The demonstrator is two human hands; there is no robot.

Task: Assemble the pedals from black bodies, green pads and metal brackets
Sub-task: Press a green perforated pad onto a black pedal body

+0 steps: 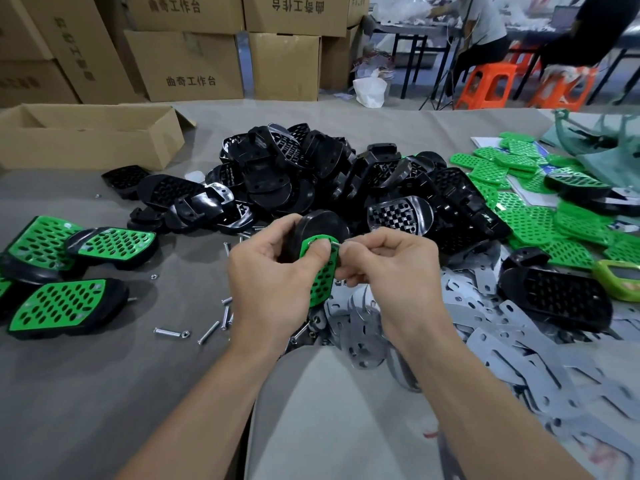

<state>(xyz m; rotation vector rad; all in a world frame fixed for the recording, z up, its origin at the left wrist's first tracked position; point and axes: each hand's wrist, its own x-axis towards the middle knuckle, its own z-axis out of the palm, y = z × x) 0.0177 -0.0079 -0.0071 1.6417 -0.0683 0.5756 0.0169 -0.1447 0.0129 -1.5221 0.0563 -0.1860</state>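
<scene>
Seen from a head-worn camera, two bare hands meet over a grey cloth-covered table (86, 393). The left hand (273, 275) grips a black body (323, 225) with a green pad (322, 271) pressed against it, thumb on the pad. The right hand (388, 268) is pinched closed at the pad's top edge on a small metal piece, too small to identify.

An open cardboard box (90, 140) sits at the far left of the table; its contents are hidden. Sealed cartons (194, 64) are stacked behind the table.

Behind the hands lies a heap of black bodies (311, 168). To the right are loose green pads (540, 202), and in front of them flat grey metal brackets (502, 348) spread toward the table edge. On the left lie finished pedals (69, 306), green on black. Bolts (207, 332) are scattered near the left wrist.

In the room beyond, a person (481, 32) sits at a bench beside orange stools (488, 84), with a white bag (370, 88) on the floor
</scene>
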